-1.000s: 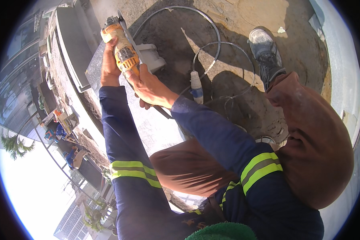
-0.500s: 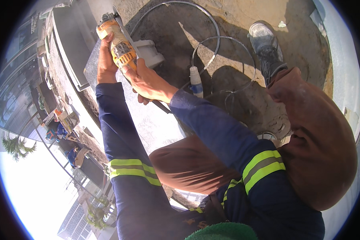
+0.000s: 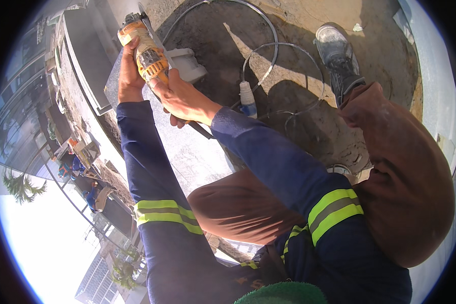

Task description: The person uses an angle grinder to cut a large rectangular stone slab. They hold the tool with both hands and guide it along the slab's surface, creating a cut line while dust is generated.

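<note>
A yellow and black angle grinder (image 3: 151,60) is held in both of my hands at the upper left. Near its head, my left hand (image 3: 130,73) is wrapped round the front of the body. My right hand (image 3: 183,99) grips the rear of the body, with the thumb along its top. The disc (image 3: 143,10) shows edge-on at the far end, with pale dust about it. Below my hands lies a pale speckled slab (image 3: 195,159). What the disc touches is hard to make out.
A grey cable (image 3: 276,45) loops over the dusty ground, with a white and blue plug connector (image 3: 247,100) on it. Beside the grinder sits a pale block-like piece (image 3: 187,65). My shoe (image 3: 337,50) stands at the right. Other people (image 3: 92,196) are in the distance at left.
The grinder and both hands have shifted slightly left and toward the far side. My grip is the same.
</note>
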Demonstrator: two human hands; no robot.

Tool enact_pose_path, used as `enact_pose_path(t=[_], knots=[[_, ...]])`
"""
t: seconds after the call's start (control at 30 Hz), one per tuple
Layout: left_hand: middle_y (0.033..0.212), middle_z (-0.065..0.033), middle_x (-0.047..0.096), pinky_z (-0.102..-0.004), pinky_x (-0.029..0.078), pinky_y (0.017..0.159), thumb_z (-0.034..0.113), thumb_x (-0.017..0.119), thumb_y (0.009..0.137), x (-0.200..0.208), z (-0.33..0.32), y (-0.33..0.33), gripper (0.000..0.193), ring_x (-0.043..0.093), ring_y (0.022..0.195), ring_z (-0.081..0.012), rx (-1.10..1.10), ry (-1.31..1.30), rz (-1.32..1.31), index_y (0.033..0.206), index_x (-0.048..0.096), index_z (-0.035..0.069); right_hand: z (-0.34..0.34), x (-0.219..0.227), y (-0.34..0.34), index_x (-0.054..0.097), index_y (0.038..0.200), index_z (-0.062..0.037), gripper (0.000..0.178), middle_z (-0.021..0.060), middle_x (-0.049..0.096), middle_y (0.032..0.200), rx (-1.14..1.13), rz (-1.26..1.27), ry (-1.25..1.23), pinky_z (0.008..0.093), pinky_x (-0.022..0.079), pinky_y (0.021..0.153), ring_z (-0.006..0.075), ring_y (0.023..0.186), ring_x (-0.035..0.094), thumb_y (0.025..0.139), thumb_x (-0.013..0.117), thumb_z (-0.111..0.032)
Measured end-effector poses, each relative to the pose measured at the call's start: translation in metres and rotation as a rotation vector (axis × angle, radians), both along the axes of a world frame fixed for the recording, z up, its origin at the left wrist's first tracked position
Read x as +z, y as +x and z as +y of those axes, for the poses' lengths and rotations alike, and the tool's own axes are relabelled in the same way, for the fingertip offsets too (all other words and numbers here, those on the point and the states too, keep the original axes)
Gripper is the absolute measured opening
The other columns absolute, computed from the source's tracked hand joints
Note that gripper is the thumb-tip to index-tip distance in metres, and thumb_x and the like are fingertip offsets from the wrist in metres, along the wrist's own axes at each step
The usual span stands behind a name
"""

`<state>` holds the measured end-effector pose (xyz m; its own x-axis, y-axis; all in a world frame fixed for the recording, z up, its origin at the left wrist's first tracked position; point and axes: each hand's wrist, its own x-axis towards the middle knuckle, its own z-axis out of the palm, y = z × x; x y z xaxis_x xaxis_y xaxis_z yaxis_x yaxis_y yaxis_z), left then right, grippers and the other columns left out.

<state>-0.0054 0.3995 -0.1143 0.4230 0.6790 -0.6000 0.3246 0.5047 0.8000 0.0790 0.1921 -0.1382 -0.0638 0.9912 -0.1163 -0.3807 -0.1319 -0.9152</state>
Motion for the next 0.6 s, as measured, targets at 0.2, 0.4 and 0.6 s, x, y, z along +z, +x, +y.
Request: enact_pose_path(t=[0.2,0.4,0.6], knots=[[0.11,-0.0224,0.069,-0.0506,0.067,0.08,0.047,0.066,0.099,0.002,0.0,0.011,0.066,0.076,0.098,-0.0359,-0.064,0.024,-0.008,0.14,0.048,-0.002,0.019,-0.033,-0.026,0.045,0.126,-0.0033,0.022,0.0062,0.054,0.071,-0.264,-0.697,0.265,0.0332,0.048,0.032,0.0182,0.046,0.066,0.115,0.038,-0.021],[0.106,-0.0194,0.07,-0.0472,0.066,0.081,0.044,0.064,0.101,0.004,0.003,0.007,0.06,0.076,0.093,-0.0322,0.001,0.007,0.029,0.137,0.051,-0.002,0.011,-0.006,-0.003,0.044,0.125,-0.0037,0.024,0.0062,0.054,0.07,-0.007,-0.085,0.039,0.0342,0.047,0.032,0.0182,0.045,0.065,0.114,0.039,-0.024],[0.104,-0.0165,0.071,-0.0447,0.065,0.08,0.041,0.065,0.101,0.0,0.009,0.017,0.055,0.075,0.089,-0.0293,-0.008,-0.017,0.022,0.134,0.054,-0.001,0.017,-0.018,-0.003,0.049,0.126,-0.0018,0.027,0.0041,0.054,0.072,-0.026,-0.237,0.063,0.033,0.046,0.041,0.0171,0.047,0.062,0.112,0.045,-0.025]])
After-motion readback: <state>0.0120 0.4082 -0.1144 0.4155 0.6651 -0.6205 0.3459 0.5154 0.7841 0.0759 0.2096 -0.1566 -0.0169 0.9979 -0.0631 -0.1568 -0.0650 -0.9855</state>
